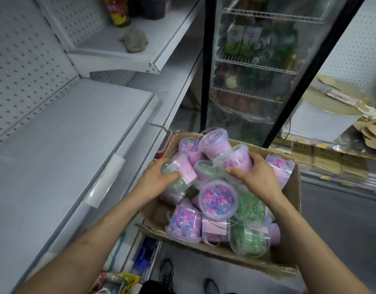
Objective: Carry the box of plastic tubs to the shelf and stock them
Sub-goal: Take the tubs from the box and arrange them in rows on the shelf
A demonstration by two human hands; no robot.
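This is a shop with a long white shelf (62, 145) on the left and a glass fridge (257, 71) full of drinks at the back. A brown box (292, 200) sits just beside the shelf, full of see-through tubs (217, 197) with pink, blue and green bits inside. The left hand (159, 174) holds a green tub (178, 168) at the box's left side, and the right hand (257, 175) holds a pink tub (239, 159) near the top, fingers curled round each.
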